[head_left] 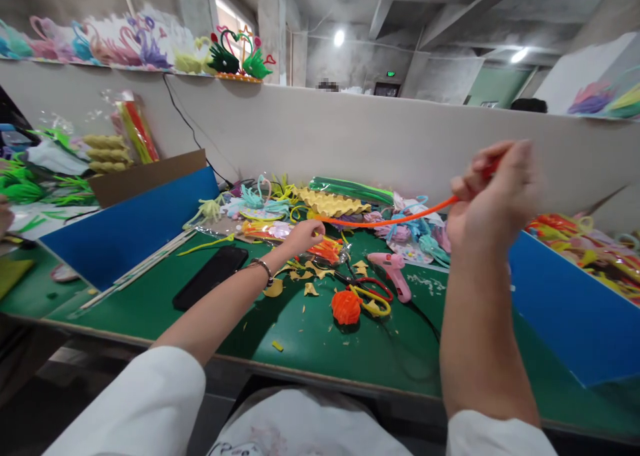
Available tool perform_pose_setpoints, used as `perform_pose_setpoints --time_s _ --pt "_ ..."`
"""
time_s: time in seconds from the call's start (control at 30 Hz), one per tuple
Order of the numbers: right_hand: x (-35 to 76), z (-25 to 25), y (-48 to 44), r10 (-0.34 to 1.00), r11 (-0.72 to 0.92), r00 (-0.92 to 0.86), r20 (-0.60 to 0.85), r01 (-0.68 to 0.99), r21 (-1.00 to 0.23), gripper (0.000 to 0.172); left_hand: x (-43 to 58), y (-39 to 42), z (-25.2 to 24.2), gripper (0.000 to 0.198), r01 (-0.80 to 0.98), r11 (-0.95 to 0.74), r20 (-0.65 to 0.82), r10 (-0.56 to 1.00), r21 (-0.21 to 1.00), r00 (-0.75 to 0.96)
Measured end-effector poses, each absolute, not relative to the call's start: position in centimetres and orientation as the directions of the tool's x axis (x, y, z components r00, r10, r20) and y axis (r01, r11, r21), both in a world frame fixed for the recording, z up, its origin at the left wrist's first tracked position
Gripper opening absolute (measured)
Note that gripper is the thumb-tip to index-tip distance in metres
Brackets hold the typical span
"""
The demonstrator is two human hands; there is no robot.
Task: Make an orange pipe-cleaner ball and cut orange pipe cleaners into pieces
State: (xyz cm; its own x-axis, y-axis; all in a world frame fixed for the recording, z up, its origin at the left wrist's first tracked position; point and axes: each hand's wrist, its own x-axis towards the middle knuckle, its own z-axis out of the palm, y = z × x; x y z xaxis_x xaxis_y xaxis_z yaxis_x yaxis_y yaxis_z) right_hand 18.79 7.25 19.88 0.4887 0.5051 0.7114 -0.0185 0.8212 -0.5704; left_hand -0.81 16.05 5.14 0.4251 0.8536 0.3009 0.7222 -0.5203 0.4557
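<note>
Head view: pinches one end of the orange pipe cleaner [390, 220] in the left hand [305, 233], arm stretched low over the green table [300, 349]. Clenches the other end in the right hand [493, 199], forearm raised upright. Holds it stretched in mid-air, seemingly to keep it taut above the pink glue gun [395, 273] and scraps.

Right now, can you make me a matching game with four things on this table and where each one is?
Things:
1. long orange pipe cleaner
2. flat black phone
3. pink plastic glue gun
4. fuzzy orange ball

Places:
A. next to yellow paper scraps on the green table
B. stretched between the left hand and right hand
C. just left of the right forearm
D. beside the blue board on the left

Pairs: 1-B, 2-D, 3-C, 4-A.
</note>
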Motion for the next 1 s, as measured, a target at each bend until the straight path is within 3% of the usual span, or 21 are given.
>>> perform_pose_setpoints --time_s 0.07,0.17,0.27,0.33,0.4,0.57,0.7,0.83,1.0 --pt "19.4 20.7 5.6 0.467 0.85 0.478 0.744 -0.01 -0.527 0.039 -0.4 15.2 5.4 0.015 0.677 -0.563 0.3 0.826 0.474 0.477" --pt "20.5 20.9 3.4 0.349 0.895 0.359 0.866 0.147 -0.422 0.034 0.4 13.4 5.6 0.013 0.573 -0.647 0.275 0.748 0.504 0.604" --pt "21.9 20.0 1.8 0.473 0.831 0.155 0.867 0.249 -0.498 0.028 1.1 11.3 5.4 0.015 0.453 -0.718 0.26 0.645 0.528 0.719" --pt "22.9 19.1 0.9 0.675 0.731 -0.174 0.717 0.288 -0.618 0.017 1.4 10.1 5.2 0.016 0.387 -0.743 0.271 0.593 0.546 0.758" --pt "23.6 18.0 0.2 0.706 0.693 -0.487 0.514 0.327 -0.643 0.018 1.7 9.2 4.9 0.019 0.325 -0.761 0.277 0.543 0.562 0.793" --pt "24.4 15.5 -0.6 0.632 0.637 -0.741 0.224 0.333 -0.695 0.012 2.4 8.3 4.0 0.051 0.285 -0.801 0.132 0.408 0.526 0.903" --pt "23.9 13.0 -0.1 0.729 0.534 -0.638 0.249 0.302 -0.79 0.01 2.7 8.4 3.2 0.041 0.35 -0.764 0.11 0.478 0.542 0.872" --pt "22.4 9.6 1.3 0.885 0.454 -0.294 0.36 0.377 -0.807 0.01 2.6 8.6 2.5 0.038 0.389 -0.673 0.17 0.608 0.63 0.776" --pt "20.1 6.4 3.9 0.899 0.423 -0.142 0.415 0.532 -0.733 0.009 3.0 9.7 1.8 0.034 0.368 -0.492 0.251 0.805 0.789 0.537"
